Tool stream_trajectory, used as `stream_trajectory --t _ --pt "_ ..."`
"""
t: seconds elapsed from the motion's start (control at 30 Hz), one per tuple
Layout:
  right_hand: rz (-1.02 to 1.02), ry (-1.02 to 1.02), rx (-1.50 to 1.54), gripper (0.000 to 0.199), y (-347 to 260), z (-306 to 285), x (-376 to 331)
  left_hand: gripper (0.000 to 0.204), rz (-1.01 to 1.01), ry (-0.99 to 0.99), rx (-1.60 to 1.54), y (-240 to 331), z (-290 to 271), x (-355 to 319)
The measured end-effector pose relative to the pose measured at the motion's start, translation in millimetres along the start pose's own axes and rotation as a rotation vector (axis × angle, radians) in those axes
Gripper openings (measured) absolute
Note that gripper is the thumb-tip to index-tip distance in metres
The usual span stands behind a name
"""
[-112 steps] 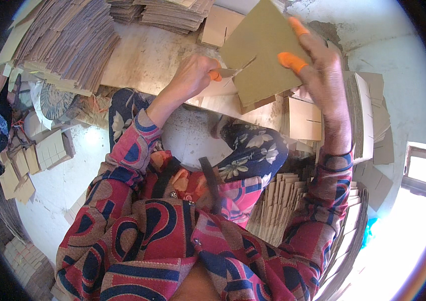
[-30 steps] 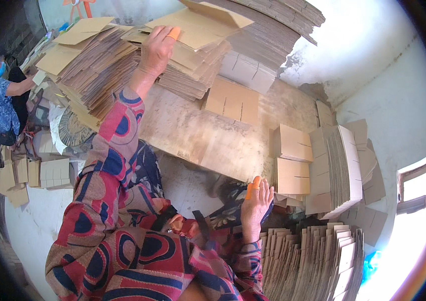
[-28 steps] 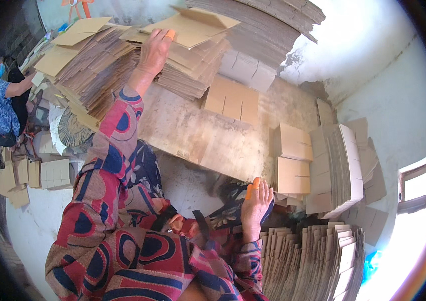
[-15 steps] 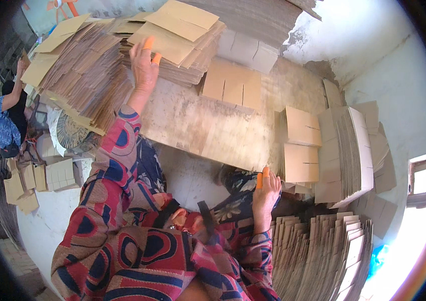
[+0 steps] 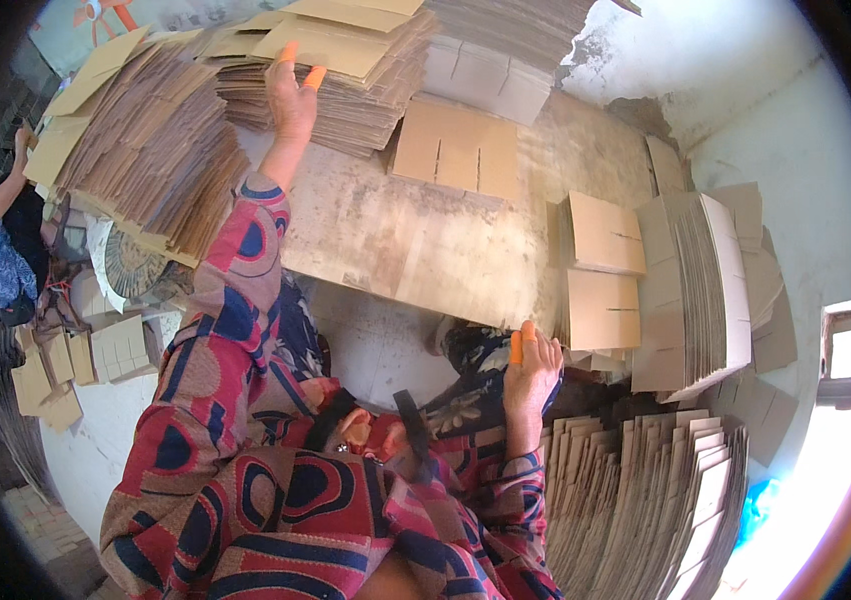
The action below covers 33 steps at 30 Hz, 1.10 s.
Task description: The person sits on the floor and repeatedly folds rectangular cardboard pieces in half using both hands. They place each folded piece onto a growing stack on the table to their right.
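My left hand (image 5: 291,105), with orange covers on two fingertips, reaches to a stack of flat cardboard pieces (image 5: 345,118) at the back of the table. Its fingers are spread at the near edge of the upper tan sheets (image 5: 330,48), and no sheet is visibly gripped. By the table's front edge, close to my thigh, is my right hand (image 5: 533,378). It also wears orange fingertip covers. Its fingers point forward, slightly bent, with nothing visible in them. Just right of it lie tan slotted cardboard pieces (image 5: 603,310).
A tall, leaning cardboard stack (image 5: 150,140) fills the table's left end. A slotted sheet (image 5: 455,150) lies mid-table (image 5: 385,235). Upright slotted pieces (image 5: 710,290) stand at right, above more packed rows (image 5: 635,500). Another person (image 5: 5,240) works at far left.
The view has shifted slightly, moving the stacks up and left in the picture. My left hand stays by the top sheets; my right hand has barely moved at the table edge.
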State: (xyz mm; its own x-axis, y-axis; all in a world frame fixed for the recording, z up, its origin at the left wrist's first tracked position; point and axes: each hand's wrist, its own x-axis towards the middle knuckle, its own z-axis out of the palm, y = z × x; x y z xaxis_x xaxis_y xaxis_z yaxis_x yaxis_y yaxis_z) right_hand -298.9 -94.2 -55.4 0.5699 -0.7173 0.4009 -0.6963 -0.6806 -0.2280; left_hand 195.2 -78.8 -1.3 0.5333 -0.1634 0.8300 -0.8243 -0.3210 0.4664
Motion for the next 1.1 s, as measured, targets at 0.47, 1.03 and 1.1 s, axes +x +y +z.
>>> stream_trajectory --t 0.47,1.03,1.1 --pt "-0.003 -0.009 -0.019 0.048 0 -3 -1 0.051 0.087 -0.045 -0.142 -7 -22 -12" --pt "-0.750 -1.081 2.262 0.098 -133 -204 73 0.058 0.037 -0.097 -0.191 17 -49 -17" --pt "-0.445 -1.092 2.340 0.107 -137 -223 65 0.059 0.047 -0.057 -0.224 14 -49 -19"
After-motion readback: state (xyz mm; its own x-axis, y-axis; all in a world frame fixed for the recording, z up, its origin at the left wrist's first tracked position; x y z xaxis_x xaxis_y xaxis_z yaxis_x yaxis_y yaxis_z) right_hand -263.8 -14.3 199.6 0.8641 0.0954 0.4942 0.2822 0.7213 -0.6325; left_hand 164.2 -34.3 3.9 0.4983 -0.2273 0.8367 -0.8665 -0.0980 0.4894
